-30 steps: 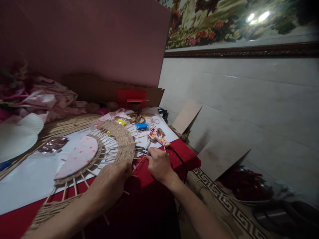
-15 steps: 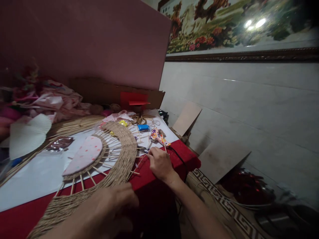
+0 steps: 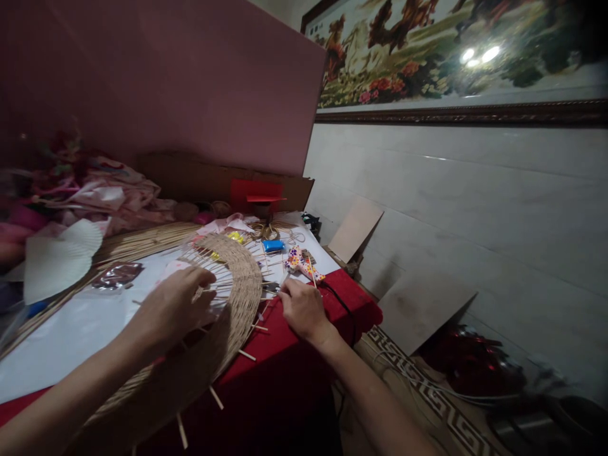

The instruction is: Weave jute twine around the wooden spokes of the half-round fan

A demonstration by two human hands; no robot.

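Note:
A round woven twine ring (image 3: 244, 285) with thin wooden spokes lies on a table under a red cloth (image 3: 294, 354). My left hand (image 3: 173, 307) rests over its middle, fingers curled around the spokes, hiding most of the pink centre disc. The ring's near edge looks raised off the cloth. My right hand (image 3: 301, 310) sits at the ring's right rim, fingertips pinched together on something thin that I cannot make out. A flower-patterned glue gun (image 3: 304, 263) lies just beyond that hand, its black cord (image 3: 339, 301) running over the table edge.
A white sheet (image 3: 71, 329) covers the table's left part, with a white paper fan (image 3: 57, 256) and pink fabric behind. A blue item (image 3: 272, 245), twine coils and a cardboard box (image 3: 213, 180) stand at the back. Boards (image 3: 427, 307) lean on the tiled wall at right.
My left hand left the ring's near rim, dropped low toward me, then came back onto the ring's centre over the pink disc. The ring has turned and shifted. The right hand barely moved.

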